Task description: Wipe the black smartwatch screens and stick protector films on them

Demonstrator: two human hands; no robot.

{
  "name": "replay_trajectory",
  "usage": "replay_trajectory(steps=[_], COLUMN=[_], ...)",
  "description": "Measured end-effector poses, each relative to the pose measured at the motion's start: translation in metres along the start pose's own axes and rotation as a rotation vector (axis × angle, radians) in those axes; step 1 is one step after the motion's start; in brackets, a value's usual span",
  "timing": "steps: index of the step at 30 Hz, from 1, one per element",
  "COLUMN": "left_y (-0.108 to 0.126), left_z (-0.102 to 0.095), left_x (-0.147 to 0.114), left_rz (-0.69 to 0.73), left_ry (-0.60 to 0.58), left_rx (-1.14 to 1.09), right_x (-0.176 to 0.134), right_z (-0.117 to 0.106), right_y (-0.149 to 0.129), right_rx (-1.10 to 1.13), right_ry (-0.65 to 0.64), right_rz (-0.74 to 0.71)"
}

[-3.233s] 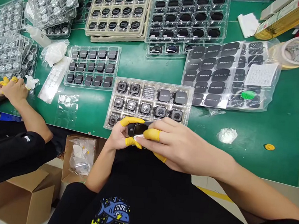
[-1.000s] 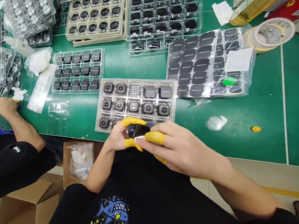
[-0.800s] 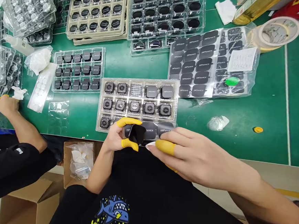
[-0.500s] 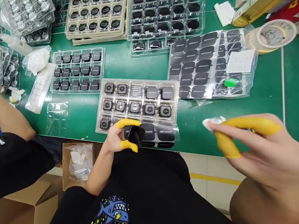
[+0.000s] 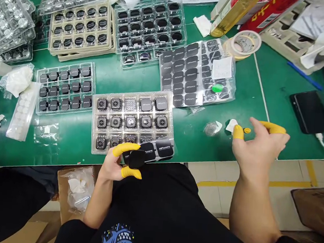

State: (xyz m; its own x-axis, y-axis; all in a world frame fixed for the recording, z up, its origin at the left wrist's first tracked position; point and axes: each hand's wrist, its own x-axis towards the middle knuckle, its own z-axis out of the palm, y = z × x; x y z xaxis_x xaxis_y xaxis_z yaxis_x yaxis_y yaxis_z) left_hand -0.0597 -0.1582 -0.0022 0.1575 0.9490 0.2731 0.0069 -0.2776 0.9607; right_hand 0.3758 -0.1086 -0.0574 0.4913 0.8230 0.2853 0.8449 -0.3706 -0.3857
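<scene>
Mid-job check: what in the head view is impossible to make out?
In the head view:
Black device in the left hand: far side, turned away from view.
Nearest tray: right end of its bottom row, behind the printed film.
White label: its print, too small.
Red package: far end, cut off by the upper edge.

Black device (image 5: 137,159) in left hand (image 5: 113,165)

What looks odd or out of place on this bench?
A small yellow item lies loose near the right hand, looking stray. In the near tray, two pieces show flat printed faces, while those directly below show round markings, so they look mismatched.
</scene>
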Motion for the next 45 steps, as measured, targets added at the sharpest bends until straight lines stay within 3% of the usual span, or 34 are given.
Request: replay_trajectory(steps=[2,5,7,11,15,24,35,45], left_y=[0.005,0.012,0.017,0.023,0.024,0.022,0.029,0.026], left_z=[0.003,0.006,0.007,0.004,0.0,0.003,0.007,0.008], left_x=[0.0,0.004,0.007,0.009,0.006,0.009,0.006,0.007], left_rz=[0.03,0.075,0.102,0.105,0.116,0.121,0.009,-0.124], left_ry=[-0.048,-0.14,-0.167,-0.182,-0.188,-0.107,-0.047,-0.029], left_rx=[0.024,0.069,0.099,0.121,0.131,0.116,0.181,0.113], right_x=[-0.018,-0.044,-0.053,-0.056,-0.059,-0.069,-0.072,-0.071], right_z=[-0.028,-0.061,-0.067,-0.057,-0.048,-0.045,-0.043,-0.039], right_y=[-0.037,-0.101,-0.134,-0.155,-0.152,-0.158,-0.16,-0.157], right_rx=[0.234,0.681,0.8,0.874,0.921,0.864,0.801,0.669], right_ry=[-0.107,-0.528,-0.686,-0.821,-0.745,-0.39,-0.342,-0.16], right_rz=[-0.136,-0.495,-0.669,-0.728,-0.721,-0.872,-0.872,-0.94])
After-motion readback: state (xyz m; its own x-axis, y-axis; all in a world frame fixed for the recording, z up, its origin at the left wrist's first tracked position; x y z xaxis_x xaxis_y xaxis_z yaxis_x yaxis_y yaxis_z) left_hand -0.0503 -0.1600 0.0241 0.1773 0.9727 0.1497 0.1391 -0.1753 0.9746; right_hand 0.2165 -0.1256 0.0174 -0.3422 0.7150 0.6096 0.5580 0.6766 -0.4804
